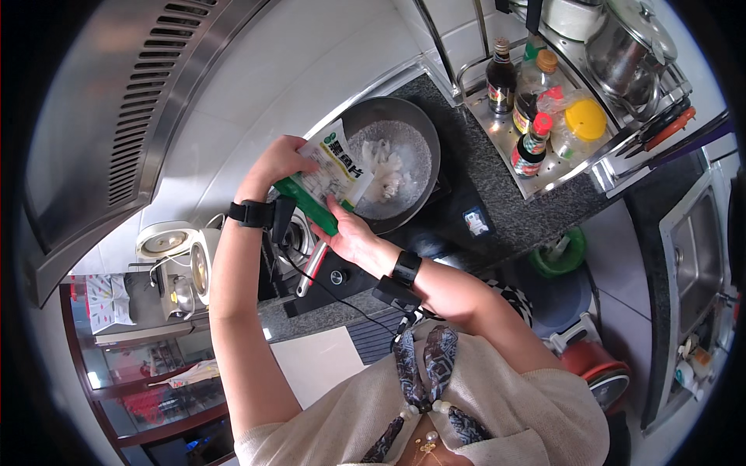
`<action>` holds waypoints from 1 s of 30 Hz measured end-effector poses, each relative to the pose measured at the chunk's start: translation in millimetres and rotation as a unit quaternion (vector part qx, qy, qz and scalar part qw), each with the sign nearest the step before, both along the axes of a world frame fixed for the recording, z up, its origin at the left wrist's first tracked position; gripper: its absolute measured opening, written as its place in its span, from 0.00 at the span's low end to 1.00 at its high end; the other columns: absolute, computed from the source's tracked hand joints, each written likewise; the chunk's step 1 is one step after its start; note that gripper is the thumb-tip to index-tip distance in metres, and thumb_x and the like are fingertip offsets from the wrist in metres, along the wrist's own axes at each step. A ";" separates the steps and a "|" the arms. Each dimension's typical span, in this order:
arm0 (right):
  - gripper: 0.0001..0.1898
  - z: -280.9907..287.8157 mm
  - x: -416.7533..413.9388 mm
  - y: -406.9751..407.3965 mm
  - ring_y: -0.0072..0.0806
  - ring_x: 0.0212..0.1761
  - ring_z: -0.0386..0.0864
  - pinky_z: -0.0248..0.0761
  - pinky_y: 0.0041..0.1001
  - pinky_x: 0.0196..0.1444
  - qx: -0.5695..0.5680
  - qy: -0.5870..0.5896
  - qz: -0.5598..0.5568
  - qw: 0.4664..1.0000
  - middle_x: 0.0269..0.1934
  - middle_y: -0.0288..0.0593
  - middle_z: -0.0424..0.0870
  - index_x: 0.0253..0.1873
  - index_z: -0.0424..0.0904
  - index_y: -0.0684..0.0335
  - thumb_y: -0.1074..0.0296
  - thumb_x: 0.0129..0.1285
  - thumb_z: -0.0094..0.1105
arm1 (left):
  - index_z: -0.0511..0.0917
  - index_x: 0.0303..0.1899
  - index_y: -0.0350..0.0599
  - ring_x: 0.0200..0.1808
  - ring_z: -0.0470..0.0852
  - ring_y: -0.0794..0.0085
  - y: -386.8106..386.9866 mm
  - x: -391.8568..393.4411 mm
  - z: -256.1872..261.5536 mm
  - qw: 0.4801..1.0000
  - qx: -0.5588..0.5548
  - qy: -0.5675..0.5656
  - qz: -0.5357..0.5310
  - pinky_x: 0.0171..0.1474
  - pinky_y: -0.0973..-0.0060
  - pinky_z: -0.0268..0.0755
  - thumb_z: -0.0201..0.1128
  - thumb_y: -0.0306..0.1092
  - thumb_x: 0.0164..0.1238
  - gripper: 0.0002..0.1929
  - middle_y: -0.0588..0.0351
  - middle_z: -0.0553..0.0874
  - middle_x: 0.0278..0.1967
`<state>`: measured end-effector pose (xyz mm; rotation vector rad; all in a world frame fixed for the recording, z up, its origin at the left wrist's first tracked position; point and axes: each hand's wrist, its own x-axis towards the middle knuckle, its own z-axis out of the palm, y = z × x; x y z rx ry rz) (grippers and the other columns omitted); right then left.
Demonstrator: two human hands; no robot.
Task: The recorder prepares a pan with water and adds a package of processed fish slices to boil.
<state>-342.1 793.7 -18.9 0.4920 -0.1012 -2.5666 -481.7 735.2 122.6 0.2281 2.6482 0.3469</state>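
A printed green and white plastic food bag (332, 163) is tilted over the left rim of a dark wok (428, 125). My left hand (281, 158) grips the bag's upper left edge. My right hand (348, 230) holds its lower side, thumb on the printed face. The bag's opening points to the right, over the wok. Pale slices of food (384, 172) lie heaped in cloudy, bubbling liquid (417, 145); part of this is hidden behind the bag. Below my right hand, a red and grey handle (313, 269) slants toward me.
A gas burner (296, 239) and a knob (338, 276) lie left of the wok. At right, a metal rack (539, 189) carries sauce bottles (529, 154) and a yellow-lidded jar (584, 119). A small packet (478, 221) lies on the stove. The range hood (93, 134) looms at left.
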 end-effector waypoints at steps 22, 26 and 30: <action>0.11 5.0 16.1 -7.0 0.23 0.42 0.78 0.77 0.28 0.44 0.085 0.002 -0.027 0.996 0.41 0.34 0.80 0.51 0.72 0.55 0.58 0.70 0.54 | 0.84 0.43 0.37 0.37 0.87 0.62 16.3 23.6 -3.8 0.996 -0.075 0.044 -0.028 0.43 0.69 0.77 0.76 0.43 0.42 0.26 0.47 0.88 0.34; 0.10 4.5 22.0 -12.1 0.23 0.40 0.79 0.78 0.29 0.43 0.097 0.002 -0.012 0.995 0.40 0.35 0.80 0.50 0.72 0.56 0.60 0.70 0.56 | 0.84 0.43 0.36 0.34 0.87 0.67 7.0 23.1 -15.6 0.999 -0.044 -0.022 -0.002 0.42 0.71 0.77 0.75 0.42 0.45 0.24 0.49 0.88 0.34; 0.10 2.0 22.4 -11.3 0.24 0.40 0.79 0.78 0.29 0.43 0.095 -0.008 -0.041 0.995 0.40 0.35 0.80 0.50 0.72 0.57 0.60 0.69 0.57 | 0.84 0.43 0.35 0.33 0.87 0.67 7.7 23.8 -20.1 0.999 -0.048 -0.009 -0.013 0.41 0.72 0.77 0.74 0.41 0.47 0.23 0.48 0.88 0.33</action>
